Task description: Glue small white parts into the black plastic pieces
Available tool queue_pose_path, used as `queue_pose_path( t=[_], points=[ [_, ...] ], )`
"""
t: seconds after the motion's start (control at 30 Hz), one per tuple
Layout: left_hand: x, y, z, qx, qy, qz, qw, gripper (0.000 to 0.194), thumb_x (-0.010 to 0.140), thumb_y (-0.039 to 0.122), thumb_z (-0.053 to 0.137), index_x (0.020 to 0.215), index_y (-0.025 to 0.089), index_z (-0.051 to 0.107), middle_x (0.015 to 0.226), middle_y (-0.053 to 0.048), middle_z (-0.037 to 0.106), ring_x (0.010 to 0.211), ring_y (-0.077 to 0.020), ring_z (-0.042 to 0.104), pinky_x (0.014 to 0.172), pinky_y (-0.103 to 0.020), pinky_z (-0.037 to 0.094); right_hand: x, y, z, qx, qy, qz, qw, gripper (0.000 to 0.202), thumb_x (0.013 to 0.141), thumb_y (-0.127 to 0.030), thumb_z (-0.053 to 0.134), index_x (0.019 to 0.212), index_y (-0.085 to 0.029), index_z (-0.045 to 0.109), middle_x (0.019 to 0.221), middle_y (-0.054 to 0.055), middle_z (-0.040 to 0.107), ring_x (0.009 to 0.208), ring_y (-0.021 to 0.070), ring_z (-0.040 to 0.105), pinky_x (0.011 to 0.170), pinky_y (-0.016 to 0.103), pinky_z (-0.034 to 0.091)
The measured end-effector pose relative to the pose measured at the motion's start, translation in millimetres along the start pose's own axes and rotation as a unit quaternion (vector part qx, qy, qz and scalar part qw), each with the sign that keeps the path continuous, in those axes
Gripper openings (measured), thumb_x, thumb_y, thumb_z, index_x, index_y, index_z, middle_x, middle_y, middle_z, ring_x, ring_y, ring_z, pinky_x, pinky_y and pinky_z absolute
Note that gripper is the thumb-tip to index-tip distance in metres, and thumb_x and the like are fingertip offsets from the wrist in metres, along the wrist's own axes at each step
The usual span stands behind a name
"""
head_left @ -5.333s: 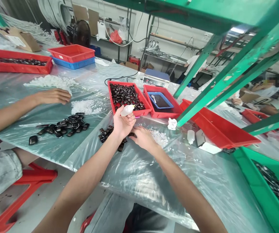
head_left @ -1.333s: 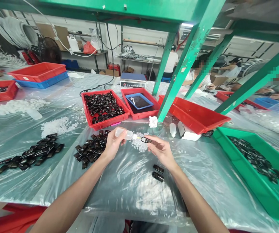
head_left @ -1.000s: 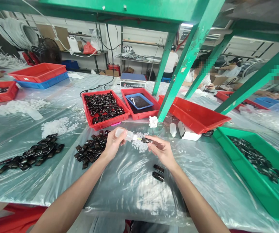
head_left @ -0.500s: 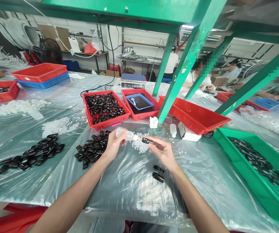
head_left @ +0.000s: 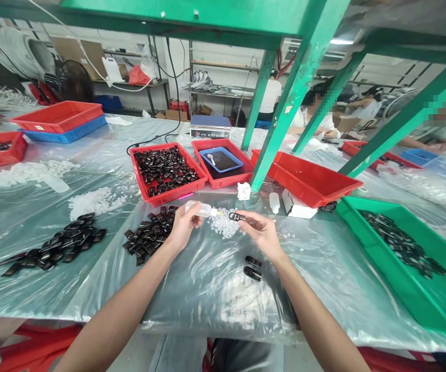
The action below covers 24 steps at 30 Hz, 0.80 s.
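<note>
My left hand point(head_left: 186, 225) is closed around a translucent squeeze bottle point(head_left: 204, 210), its yellowish tip pointing right. Facing that tip, a small gap away, is a glossy black part point(head_left: 237, 217) pinched in the fingers of my right hand point(head_left: 259, 230). Small white pieces point(head_left: 224, 223) lie scattered on the plastic sheet beneath and behind them. Two more black parts point(head_left: 252, 267) rest on the sheet, nearer to me. A pile of black parts point(head_left: 151, 235) sits just left of my left hand.
Red trays point(head_left: 168, 199) stand behind my hands, one full of dark parts. A green tray point(head_left: 397, 294) is at the right. Green frame posts point(head_left: 280, 119) rise from the table. Another black pile point(head_left: 60, 240) lies left. People sit at the far right.
The bottle tip and the black part have moved apart slightly. The black part has turned in my right hand, showing more of its face. The view has shifted a little.
</note>
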<state>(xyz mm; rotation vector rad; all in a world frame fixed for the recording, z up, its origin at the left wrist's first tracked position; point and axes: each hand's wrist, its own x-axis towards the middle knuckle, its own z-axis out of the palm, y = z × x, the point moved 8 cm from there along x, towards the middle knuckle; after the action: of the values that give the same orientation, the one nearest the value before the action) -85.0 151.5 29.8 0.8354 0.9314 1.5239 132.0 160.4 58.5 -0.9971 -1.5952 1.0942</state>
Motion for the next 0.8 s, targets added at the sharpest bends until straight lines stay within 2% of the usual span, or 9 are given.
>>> queue_pose_path(
  t=[0.1,0.2,0.33,0.4,0.5,0.63,0.7,0.8],
  points=[
    [3,4,-3.9,-0.023,0.019,-0.003,1.000,0.038,0.074,0.048,0.077,0.082,0.011,0.067,0.058,0.001,0.054,0.049,-0.0083,0.043,0.045,-0.022,0.028,-2,-4,-16,-0.038,0.023,0.006,0.999,0.041,0.081,-0.046,0.074,0.110,-0.018,0.076,0.064,0.000,0.063,0.059,0.0148,0.054,0.058,0.028,0.045],
    [5,8,-9.5,-0.068,0.047,-0.013,0.996,0.040,0.071,0.048,0.078,0.083,0.011,0.067,0.059,0.001,0.053,0.050,-0.0079,0.043,0.044,-0.021,0.029,-17,0,-31,-0.109,0.006,0.021,0.994,0.043,0.085,-0.050,0.069,0.112,-0.017,0.075,0.071,0.003,0.069,0.060,0.0165,0.057,0.058,0.030,0.047],
    [6,9,-11.1,-0.135,0.047,-0.032,0.989,0.035,0.072,0.044,0.079,0.078,0.013,0.063,0.060,0.002,0.051,0.050,-0.0074,0.043,0.045,-0.021,0.030,-51,10,-45,-0.261,-0.019,0.033,0.965,0.037,0.089,-0.049,0.063,0.108,-0.019,0.076,0.098,0.010,0.075,0.066,0.0189,0.061,0.060,0.032,0.050],
    [6,9,-9.5,-0.146,0.036,-0.036,0.988,0.035,0.074,0.044,0.077,0.077,0.014,0.062,0.058,0.003,0.050,0.050,-0.0074,0.042,0.045,-0.021,0.030,-68,14,-45,-0.316,-0.056,0.032,0.947,0.033,0.092,-0.046,0.061,0.107,-0.021,0.076,0.100,0.010,0.074,0.068,0.0194,0.063,0.064,0.034,0.052],
    [5,9,-7.8,-0.145,0.028,-0.035,0.988,0.033,0.077,0.044,0.075,0.078,0.014,0.063,0.057,0.002,0.051,0.049,-0.0077,0.042,0.044,-0.021,0.030,-82,10,-40,-0.366,-0.102,0.016,0.925,0.030,0.092,-0.046,0.061,0.108,-0.025,0.075,0.102,0.009,0.073,0.069,0.0203,0.064,0.065,0.035,0.053],
    [4,11,-5.7,-0.197,0.010,-0.052,0.979,0.031,0.079,0.043,0.073,0.077,0.014,0.063,0.057,0.002,0.049,0.049,-0.0079,0.042,0.043,-0.021,0.031,-70,-16,-32,-0.388,-0.082,-0.016,0.918,0.029,0.093,-0.047,0.059,0.108,-0.025,0.073,0.100,0.010,0.071,0.068,0.0207,0.062,0.062,0.035,0.052],
    [5,15,-7.5,-0.242,0.000,-0.057,0.969,0.030,0.080,0.042,0.071,0.080,0.014,0.064,0.057,0.003,0.047,0.047,-0.0077,0.042,0.043,-0.021,0.032,-59,-29,-16,-0.380,-0.087,-0.033,0.920,0.027,0.095,-0.044,0.057,0.107,-0.025,0.071,0.095,0.008,0.071,0.067,0.0201,0.061,0.062,0.034,0.051],
    [10,23,-17.6,-0.301,0.006,-0.053,0.952,0.027,0.081,0.041,0.068,0.084,0.014,0.064,0.056,0.004,0.044,0.046,-0.0076,0.041,0.043,-0.021,0.032,-41,-39,27,-0.360,-0.146,-0.061,0.919,0.021,0.096,-0.037,0.057,0.106,-0.026,0.070,0.094,0.006,0.070,0.067,0.0181,0.060,0.063,0.031,0.049]
  ],
)
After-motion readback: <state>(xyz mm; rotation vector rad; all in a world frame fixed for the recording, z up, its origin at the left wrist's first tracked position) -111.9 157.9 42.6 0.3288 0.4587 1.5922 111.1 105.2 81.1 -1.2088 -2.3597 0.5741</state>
